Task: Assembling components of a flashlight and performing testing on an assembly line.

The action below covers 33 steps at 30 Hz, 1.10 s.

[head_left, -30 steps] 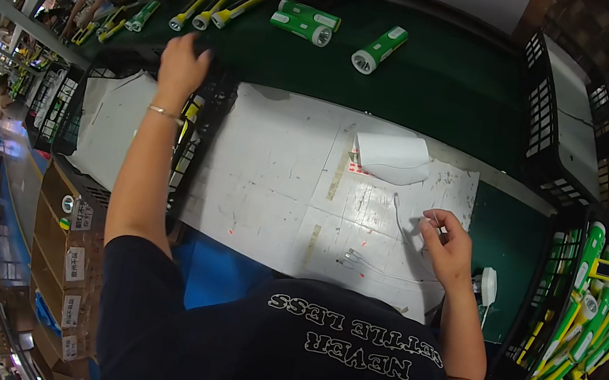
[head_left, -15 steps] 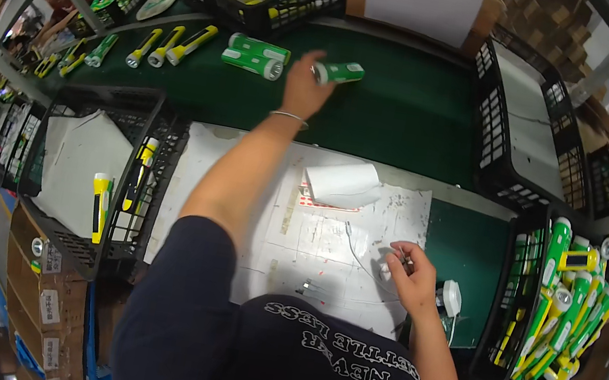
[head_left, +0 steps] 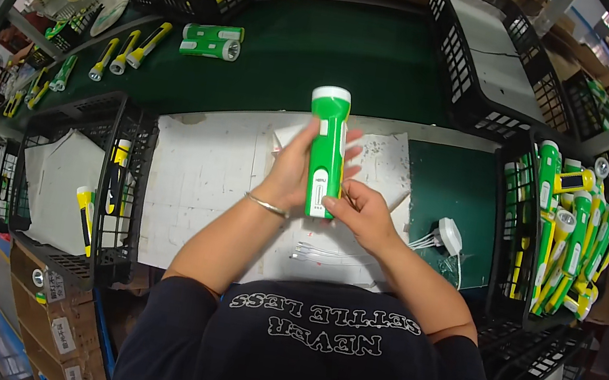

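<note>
A green flashlight point(head_left: 326, 149) with a white head stands over the white work board, its head away from me and its switch side up. Wrapped around it from the left is my left hand point(head_left: 290, 170), fingers showing behind the body. My right hand point(head_left: 369, 218) closes on the lower end, with the thumb on the white switch panel; its other fingertips are partly hidden. White charging cables point(head_left: 341, 259) lie on the board just below the hands. They run to a white round charger point(head_left: 449, 235) at the right.
Crates flank the board: the left crate point(head_left: 137, 186) holds yellow flashlights, the right crate point(head_left: 497, 299) is heaped with green and yellow ones. Beyond, on the green bench point(head_left: 329, 41), lie two green flashlights point(head_left: 210, 48) and several yellow ones. Another black crate point(head_left: 460, 71) stands at back right.
My left hand has brought the green flashlight from the far bench to above the board and turned it lengthwise. My right hand has moved left and taken its lower end.
</note>
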Each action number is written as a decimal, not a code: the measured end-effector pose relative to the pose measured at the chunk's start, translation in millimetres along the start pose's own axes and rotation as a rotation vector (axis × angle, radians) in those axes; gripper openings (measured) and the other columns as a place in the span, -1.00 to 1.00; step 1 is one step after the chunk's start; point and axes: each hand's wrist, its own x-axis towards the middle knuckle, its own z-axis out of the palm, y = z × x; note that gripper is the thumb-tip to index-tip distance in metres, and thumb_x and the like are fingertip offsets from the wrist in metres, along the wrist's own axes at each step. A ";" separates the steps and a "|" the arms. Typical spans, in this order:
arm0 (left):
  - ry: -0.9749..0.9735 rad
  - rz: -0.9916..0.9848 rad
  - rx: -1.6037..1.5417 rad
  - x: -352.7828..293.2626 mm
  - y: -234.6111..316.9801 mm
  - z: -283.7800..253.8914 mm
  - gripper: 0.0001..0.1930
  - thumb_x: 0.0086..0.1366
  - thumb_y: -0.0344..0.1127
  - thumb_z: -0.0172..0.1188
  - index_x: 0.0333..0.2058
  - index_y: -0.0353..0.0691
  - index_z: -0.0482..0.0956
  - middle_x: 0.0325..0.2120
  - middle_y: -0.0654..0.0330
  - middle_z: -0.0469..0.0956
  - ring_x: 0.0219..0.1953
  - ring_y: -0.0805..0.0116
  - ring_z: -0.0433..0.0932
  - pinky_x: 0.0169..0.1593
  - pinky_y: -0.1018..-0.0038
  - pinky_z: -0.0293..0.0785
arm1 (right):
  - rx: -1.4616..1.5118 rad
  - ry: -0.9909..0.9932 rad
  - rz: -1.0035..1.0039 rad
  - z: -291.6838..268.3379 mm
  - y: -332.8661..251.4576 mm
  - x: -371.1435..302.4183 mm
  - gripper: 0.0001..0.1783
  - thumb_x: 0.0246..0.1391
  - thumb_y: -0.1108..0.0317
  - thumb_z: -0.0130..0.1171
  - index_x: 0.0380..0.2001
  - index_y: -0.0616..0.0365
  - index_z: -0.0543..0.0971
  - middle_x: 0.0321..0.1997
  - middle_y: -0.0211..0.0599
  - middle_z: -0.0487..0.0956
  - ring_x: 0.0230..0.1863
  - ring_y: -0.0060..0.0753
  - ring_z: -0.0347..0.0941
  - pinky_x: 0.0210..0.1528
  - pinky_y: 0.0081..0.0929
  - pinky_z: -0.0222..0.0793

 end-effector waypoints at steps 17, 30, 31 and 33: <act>0.105 -0.008 0.223 -5.5 -33.8 -20.6 -0.65 0.33 -0.06 -0.13 -0.11 -0.23 0.31 -0.34 0.14 0.45 -0.48 0.42 0.43 -0.48 0.49 0.47 | -0.638 0.165 -0.221 -21.9 -6.3 -39.1 -0.69 0.17 0.22 -0.11 -0.51 0.24 0.40 -0.57 -0.17 0.44 -0.48 -0.26 0.40 -0.40 -0.43 0.27; -0.044 0.302 0.699 -12.4 -44.1 -34.4 -0.67 0.34 -0.16 -0.08 -0.04 -0.25 0.25 -0.23 0.10 0.47 -0.37 0.42 0.48 -0.31 0.46 0.49 | -1.569 0.130 -0.664 -2.2 -25.2 -24.9 -0.86 -0.09 0.28 0.08 -0.63 0.02 0.42 -0.64 -0.41 0.43 -0.69 -0.30 0.40 -0.68 -0.38 0.29; -0.009 0.248 0.623 -14.8 -39.9 -32.9 -0.66 0.34 -0.15 -0.08 -0.04 -0.25 0.25 -0.24 0.10 0.47 -0.37 0.41 0.48 -0.31 0.45 0.49 | -1.548 0.079 -0.697 -3.1 -25.2 -25.5 -0.86 -0.12 0.29 0.10 -0.64 0.02 0.41 -0.66 -0.40 0.41 -0.69 -0.30 0.39 -0.69 -0.37 0.28; 0.058 0.201 0.456 -16.1 -32.6 -36.1 -0.61 0.34 -0.08 -0.10 -0.05 -0.28 0.27 -0.28 0.07 0.46 -0.41 0.36 0.47 -0.34 0.43 0.48 | -1.399 -0.116 -0.799 -0.7 -33.3 -40.3 -0.85 -0.16 0.28 0.13 -0.66 0.01 0.40 -0.68 -0.40 0.39 -0.71 -0.29 0.37 -0.69 -0.35 0.26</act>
